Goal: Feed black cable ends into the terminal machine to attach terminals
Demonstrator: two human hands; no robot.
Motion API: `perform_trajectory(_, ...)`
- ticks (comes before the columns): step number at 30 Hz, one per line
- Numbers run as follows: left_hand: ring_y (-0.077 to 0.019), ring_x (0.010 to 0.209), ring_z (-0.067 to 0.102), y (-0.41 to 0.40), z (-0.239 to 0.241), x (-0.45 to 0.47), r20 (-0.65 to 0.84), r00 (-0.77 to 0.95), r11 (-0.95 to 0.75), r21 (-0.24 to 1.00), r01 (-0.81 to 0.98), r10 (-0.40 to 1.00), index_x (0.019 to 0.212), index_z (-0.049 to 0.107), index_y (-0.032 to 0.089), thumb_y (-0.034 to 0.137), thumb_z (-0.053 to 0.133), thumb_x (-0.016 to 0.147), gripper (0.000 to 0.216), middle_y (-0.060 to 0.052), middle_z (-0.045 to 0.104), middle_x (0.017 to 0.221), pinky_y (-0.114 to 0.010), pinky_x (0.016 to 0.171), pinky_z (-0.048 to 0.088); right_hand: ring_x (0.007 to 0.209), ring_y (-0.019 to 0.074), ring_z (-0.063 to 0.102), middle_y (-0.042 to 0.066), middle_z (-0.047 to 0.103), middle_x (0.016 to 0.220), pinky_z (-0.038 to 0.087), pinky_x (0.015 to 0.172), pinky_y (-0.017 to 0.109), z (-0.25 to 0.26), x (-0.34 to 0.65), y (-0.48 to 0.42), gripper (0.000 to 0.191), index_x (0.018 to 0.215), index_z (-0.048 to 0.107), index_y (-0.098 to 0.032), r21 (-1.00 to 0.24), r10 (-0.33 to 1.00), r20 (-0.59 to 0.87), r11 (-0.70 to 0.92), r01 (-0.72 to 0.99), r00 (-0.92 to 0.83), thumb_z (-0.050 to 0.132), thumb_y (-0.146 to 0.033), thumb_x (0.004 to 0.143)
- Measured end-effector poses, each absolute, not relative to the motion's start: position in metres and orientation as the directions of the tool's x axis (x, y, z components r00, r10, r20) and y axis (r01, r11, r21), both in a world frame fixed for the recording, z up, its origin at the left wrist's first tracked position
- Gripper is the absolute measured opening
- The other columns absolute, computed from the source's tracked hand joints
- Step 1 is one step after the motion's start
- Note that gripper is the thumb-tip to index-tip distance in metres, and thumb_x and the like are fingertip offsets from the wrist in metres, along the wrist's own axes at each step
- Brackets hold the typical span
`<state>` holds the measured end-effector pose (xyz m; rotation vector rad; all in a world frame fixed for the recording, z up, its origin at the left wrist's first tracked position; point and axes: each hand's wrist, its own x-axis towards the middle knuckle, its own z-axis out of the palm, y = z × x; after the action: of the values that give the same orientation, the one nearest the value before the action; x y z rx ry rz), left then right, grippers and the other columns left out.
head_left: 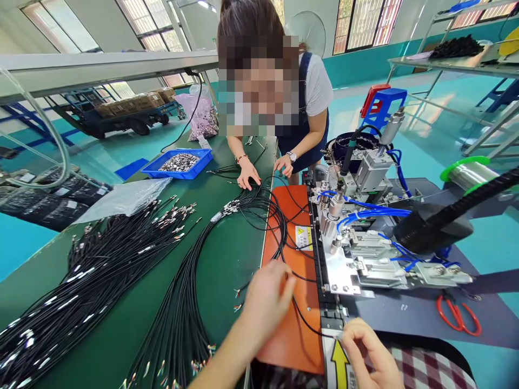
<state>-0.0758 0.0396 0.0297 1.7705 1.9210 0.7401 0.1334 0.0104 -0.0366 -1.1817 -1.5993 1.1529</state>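
My left hand (265, 302) rests over the near edge of an orange mat (287, 324), fingers curled around a thin black cable (302, 319) near its stripped end. My right hand (367, 348) pinches the other part of that cable at the front of a white strip with a yellow arrow (338, 359). The cable loops between both hands. A metal machine with blue tubes (357, 237) stands just beyond my right hand.
Bundles of black cables (101, 275) lie across the green table (227, 259). A co-worker's hands (248, 175) sort cables at the far end. A blue tray of metal parts (178, 163), red scissors (458, 313) and a black lamp arm (438, 221) are around.
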Motion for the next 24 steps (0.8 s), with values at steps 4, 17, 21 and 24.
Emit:
perform_trajectory(4,-0.0187,0.079,0.055,0.049,0.022,-0.116,-0.008,-0.091,0.085,0.449,0.89,0.996,0.086,0.059,0.018,0.013,0.045,0.087,0.015,-0.005,0.058,0.086,-0.031,0.073,0.043,0.063,0.0142,0.048,0.0,0.048,0.07,0.041,0.059,0.024,-0.04,0.131,0.006,0.02,0.075,0.047,-0.021,-0.938,0.915,0.206,0.285,0.196,-0.347,0.044,-0.02,0.094)
perform_trajectory(17,-0.0206,0.087,0.049,0.096,-0.016,-0.111,0.007,0.506,-0.487,0.284,0.826,0.862,0.084,0.052,0.017,0.022,0.048,0.092,0.01,-0.004,0.058,0.09,-0.034,0.077,0.034,0.065,0.0147,0.048,0.001,0.05,0.07,0.041,0.059,0.027,-0.054,0.134,0.0,0.014,0.084,0.048,-0.02,-0.869,0.838,0.296,0.436,0.235,-0.458,0.042,-0.01,0.092)
perform_trajectory(21,-0.0208,0.083,0.048,0.092,-0.021,-0.113,0.068,0.536,-0.535,0.245,0.809,0.842,0.083,0.051,0.017,0.016,0.042,0.093,0.014,-0.004,0.056,0.086,-0.037,0.078,0.031,0.063,0.0151,0.05,0.002,0.052,0.069,0.043,0.058,0.028,-0.054,0.136,-0.002,0.012,0.086,0.049,-0.02,-0.851,0.833,0.305,0.456,0.261,-0.462,0.041,-0.014,0.094)
perform_trajectory(24,-0.0203,0.081,0.048,0.087,-0.027,-0.113,0.083,0.541,-0.541,0.277,0.794,0.837,0.08,0.051,0.017,0.015,0.042,0.093,0.015,-0.004,0.056,0.084,-0.037,0.078,0.031,0.06,0.0152,0.052,0.001,0.053,0.066,0.046,0.055,0.027,-0.052,0.134,-0.001,0.014,0.084,0.05,-0.021,-0.816,0.826,0.34,0.497,0.296,-0.45,0.043,-0.02,0.095)
